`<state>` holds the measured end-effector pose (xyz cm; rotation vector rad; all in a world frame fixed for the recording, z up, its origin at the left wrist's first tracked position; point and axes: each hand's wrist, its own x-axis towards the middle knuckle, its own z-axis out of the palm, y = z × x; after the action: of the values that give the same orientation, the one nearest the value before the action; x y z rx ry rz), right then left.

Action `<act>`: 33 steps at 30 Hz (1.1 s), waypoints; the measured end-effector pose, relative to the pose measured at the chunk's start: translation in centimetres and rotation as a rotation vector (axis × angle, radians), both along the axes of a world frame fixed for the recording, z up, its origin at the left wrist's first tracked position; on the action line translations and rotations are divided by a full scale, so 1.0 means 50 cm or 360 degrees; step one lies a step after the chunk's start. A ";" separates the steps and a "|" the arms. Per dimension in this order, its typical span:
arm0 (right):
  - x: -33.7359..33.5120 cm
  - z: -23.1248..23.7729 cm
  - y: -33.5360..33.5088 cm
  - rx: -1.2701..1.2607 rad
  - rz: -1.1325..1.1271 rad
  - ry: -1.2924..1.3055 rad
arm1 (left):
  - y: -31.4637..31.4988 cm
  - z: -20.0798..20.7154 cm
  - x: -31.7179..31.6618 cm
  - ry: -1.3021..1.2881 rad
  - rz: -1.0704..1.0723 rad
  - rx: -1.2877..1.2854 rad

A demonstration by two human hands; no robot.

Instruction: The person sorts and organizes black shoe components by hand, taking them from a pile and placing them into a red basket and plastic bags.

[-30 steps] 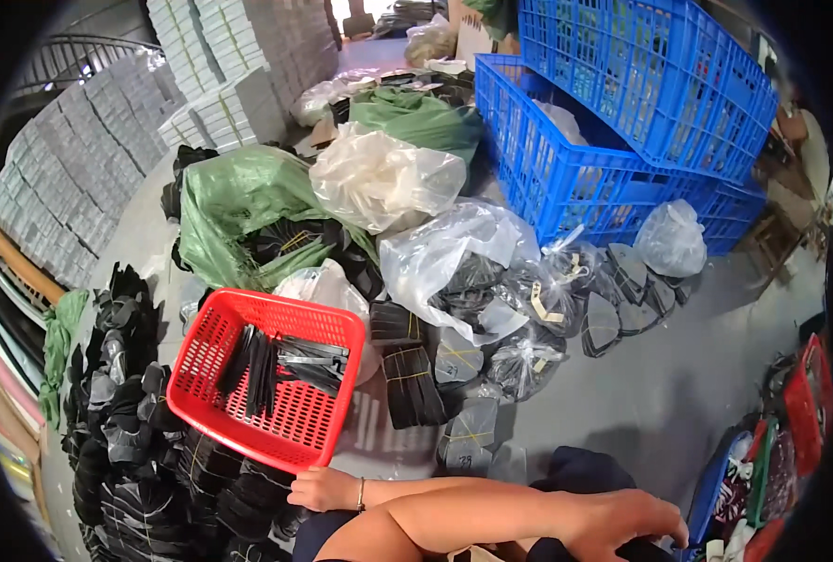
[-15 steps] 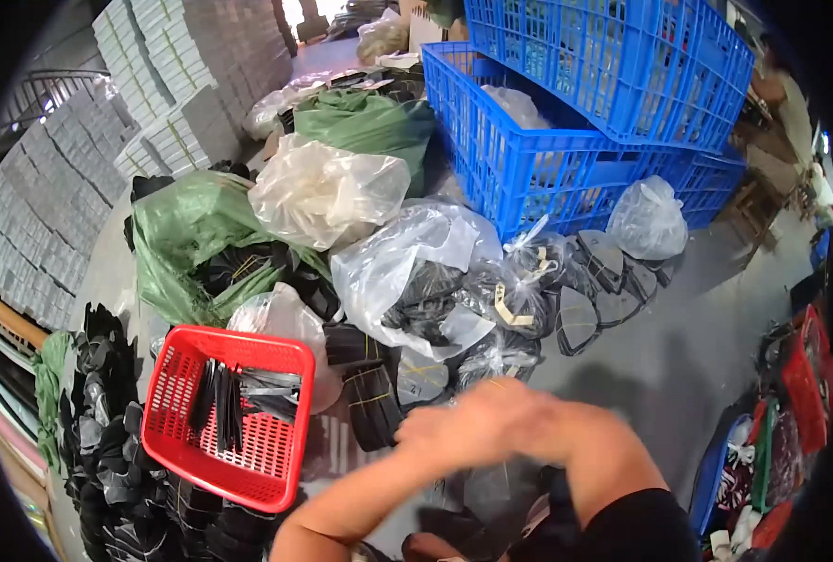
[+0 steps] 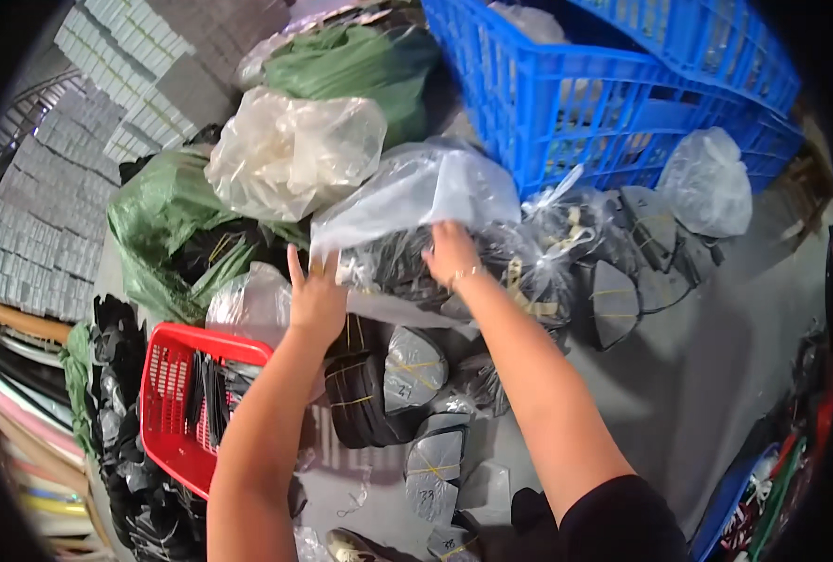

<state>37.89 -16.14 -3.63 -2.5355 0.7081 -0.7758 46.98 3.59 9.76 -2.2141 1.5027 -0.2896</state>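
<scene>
A clear plastic bag (image 3: 407,201) lies with its mouth spread wide, and bundled black pieces (image 3: 398,267) show inside it. At the left end of the mouth, my left hand (image 3: 318,304) closes on the film, one finger stretched upward. My right hand (image 3: 456,253) grips the upper rim of the same bag, its thumb lower, over the dark pieces. Just below the bag lie a black bundle (image 3: 355,398) and a grey bundle (image 3: 414,370), both tied with yellow bands. My left forearm partly covers a red basket (image 3: 168,412) holding dark strips.
Blue crates (image 3: 613,122) stand behind to the right, near a knotted clear bag (image 3: 711,183). Green sacks (image 3: 159,229) and a crumpled clear bag (image 3: 294,155) lie behind to the left. More grey bundles (image 3: 432,473) are on the floor (image 3: 641,393). Pale stacks (image 3: 42,197) rise at far left.
My hands were together near the middle; now they are apart and farther forward, at the clear bag. Its mouth is spread wider. The view has shifted, with the crates now higher in the picture.
</scene>
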 end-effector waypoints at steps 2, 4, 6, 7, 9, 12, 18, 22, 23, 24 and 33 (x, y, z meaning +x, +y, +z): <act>0.062 0.065 -0.011 0.0448 -0.0025 0.0400 | 0.023 0.008 0.032 -0.0044 0.0032 -0.0119; 0.071 0.011 -0.071 0.0220 -0.0224 0.0205 | -0.017 0.024 -0.001 0.0104 0.0040 -0.0104; 0.087 0.026 -0.055 0.0436 -0.0162 0.0477 | -0.012 0.041 -0.009 0.0219 0.0149 -0.0048; 0.092 0.019 -0.046 0.0426 -0.0107 0.0564 | -0.003 0.037 -0.008 0.0225 0.0164 -0.0046; 0.089 0.009 -0.027 0.0409 -0.0047 0.0649 | 0.011 0.027 -0.005 0.0220 0.0175 -0.0141; 0.037 -0.009 0.048 0.0534 0.0204 0.0084 | 0.052 0.014 0.000 0.0188 0.0124 -0.0260; -0.241 0.056 0.056 0.1650 0.0447 -0.0893 | 0.090 -0.051 -0.100 0.0869 -0.0004 -0.0799; -0.373 0.095 0.042 0.2471 0.0739 -0.1196 | 0.101 -0.128 -0.285 0.2552 0.1013 -0.1636; -0.401 0.105 0.036 0.2502 0.0899 -0.1183 | 0.097 -0.139 -0.334 0.3435 0.1601 -0.1604; -0.404 0.160 0.063 0.3103 0.0934 -0.1287 | 0.106 -0.151 -0.365 0.4142 0.1740 -0.1235; -0.485 0.206 0.086 0.2720 0.1313 -0.1933 | 0.032 -0.068 -0.574 0.4412 0.1280 -0.1736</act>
<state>13.66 -11.85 6.68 -0.4168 -0.1992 -0.6607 18.30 5.17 6.38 0.7404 0.0665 -1.2795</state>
